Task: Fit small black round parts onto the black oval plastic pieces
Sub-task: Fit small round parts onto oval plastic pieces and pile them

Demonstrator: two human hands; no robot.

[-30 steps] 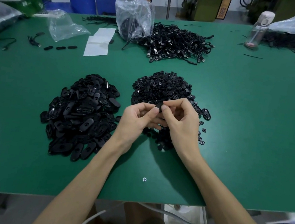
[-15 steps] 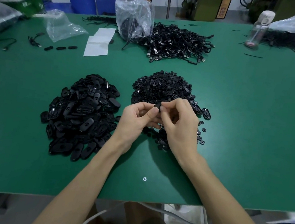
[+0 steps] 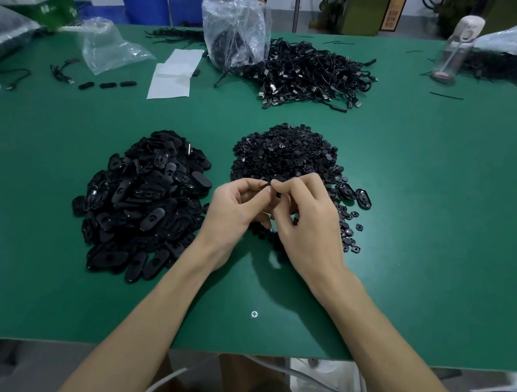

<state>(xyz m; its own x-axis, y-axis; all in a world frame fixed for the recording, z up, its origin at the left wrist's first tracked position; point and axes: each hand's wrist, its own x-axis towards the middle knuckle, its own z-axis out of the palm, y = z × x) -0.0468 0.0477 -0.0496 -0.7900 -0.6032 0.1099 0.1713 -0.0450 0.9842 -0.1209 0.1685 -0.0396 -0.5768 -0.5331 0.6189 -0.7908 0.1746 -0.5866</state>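
1. Your left grip (image 3: 235, 212) and right grip (image 3: 309, 225) meet just above the near edge of the pile of round parts (image 3: 288, 154), over the middle of the green bench (image 3: 427, 216).
2. Both grips are closed on one small black piece (image 3: 271, 188). Left thumb and curled fingers pinch it from the left, and right thumb and forefinger pinch it from the right. Fingertips hide most of it, so I cannot tell whether it is an oval piece, a round part, or the two together.
3. The piece is held in the air, clear of the bench.
4. The pile of oval pieces (image 3: 142, 204) lies left of your left grip, near your wrist but not touching it.
5. Two single oval pieces (image 3: 347, 190) lie at the right fringe of the round pile, just beyond your right knuckles. Loose round parts (image 3: 351, 226) are scattered beside your right grip.
6. Far side of the bench:
   - a heap of black cables (image 3: 311, 72), with a clear plastic bag (image 3: 235, 30) standing against its left side
   - white paper sheets (image 3: 174, 74) left of the bag
   - three small black pieces in a row (image 3: 106, 85) further left
7. A clear drinking bottle (image 3: 454, 47) stands upright at the far right.
8. A screw head (image 3: 254, 314) sits in the bench between your forearms.
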